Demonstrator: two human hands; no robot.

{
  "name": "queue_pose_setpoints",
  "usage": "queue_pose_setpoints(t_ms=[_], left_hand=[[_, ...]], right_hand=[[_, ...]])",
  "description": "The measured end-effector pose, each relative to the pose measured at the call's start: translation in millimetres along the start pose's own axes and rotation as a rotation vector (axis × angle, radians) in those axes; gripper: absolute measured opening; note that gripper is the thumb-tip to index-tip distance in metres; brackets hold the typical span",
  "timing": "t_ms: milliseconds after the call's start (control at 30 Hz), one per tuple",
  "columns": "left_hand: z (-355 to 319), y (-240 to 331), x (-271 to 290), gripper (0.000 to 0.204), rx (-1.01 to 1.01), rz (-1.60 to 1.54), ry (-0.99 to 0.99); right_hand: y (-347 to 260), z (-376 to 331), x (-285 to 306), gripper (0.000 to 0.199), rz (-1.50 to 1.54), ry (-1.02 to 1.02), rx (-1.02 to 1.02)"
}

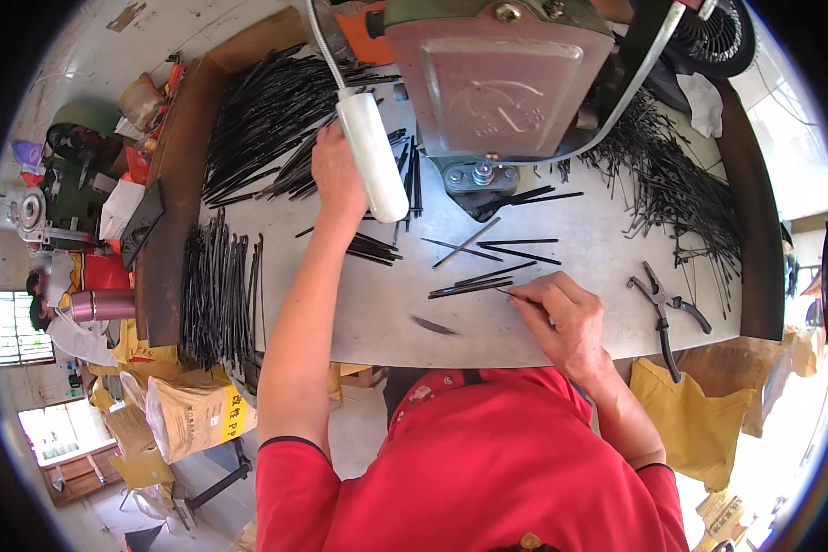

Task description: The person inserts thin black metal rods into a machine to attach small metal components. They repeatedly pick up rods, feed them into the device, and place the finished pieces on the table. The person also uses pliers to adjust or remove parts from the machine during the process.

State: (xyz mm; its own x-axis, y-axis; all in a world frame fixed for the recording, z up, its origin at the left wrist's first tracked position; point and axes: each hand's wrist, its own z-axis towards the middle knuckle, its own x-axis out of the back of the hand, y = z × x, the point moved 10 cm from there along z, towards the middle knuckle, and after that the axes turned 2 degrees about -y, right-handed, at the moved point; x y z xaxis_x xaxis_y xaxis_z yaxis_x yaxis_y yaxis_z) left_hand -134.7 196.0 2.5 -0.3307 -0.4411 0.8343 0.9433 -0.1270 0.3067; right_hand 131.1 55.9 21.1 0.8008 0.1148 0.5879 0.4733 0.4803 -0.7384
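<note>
My left hand reaches forward to the edge of a big pile of thin black rods. A white tube lamp covers part of this hand, so its finger pose is hard to read. Low over the metal tabletop, my right hand has its thumb and index finger pinched at the end of a thin black rod. Just left of those fingertips lie a few loose black rods. More rods are scattered below the machine head.
Bundled black rods lie at the left edge, and a tangled heap of thin black pieces spreads at the right. Pliers rest near the front right. A fan stands at the back right; raised brown boards border the table.
</note>
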Motion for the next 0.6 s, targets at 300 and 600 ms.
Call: queue_pose_setpoints(t_ms=[300,600], left_hand=[[-13.2,14.0,29.1,0.029,-0.272,-0.077,0.288],[-49.6,70.0,-17.9,0.022,0.563,-1.293,-0.318]], right_hand=[[56.6,-1.0,-1.9,0.016,0.435,-0.053,-0.626],[69.3,39.8,-23.0,0.031,0.855,-0.095,-0.666]])
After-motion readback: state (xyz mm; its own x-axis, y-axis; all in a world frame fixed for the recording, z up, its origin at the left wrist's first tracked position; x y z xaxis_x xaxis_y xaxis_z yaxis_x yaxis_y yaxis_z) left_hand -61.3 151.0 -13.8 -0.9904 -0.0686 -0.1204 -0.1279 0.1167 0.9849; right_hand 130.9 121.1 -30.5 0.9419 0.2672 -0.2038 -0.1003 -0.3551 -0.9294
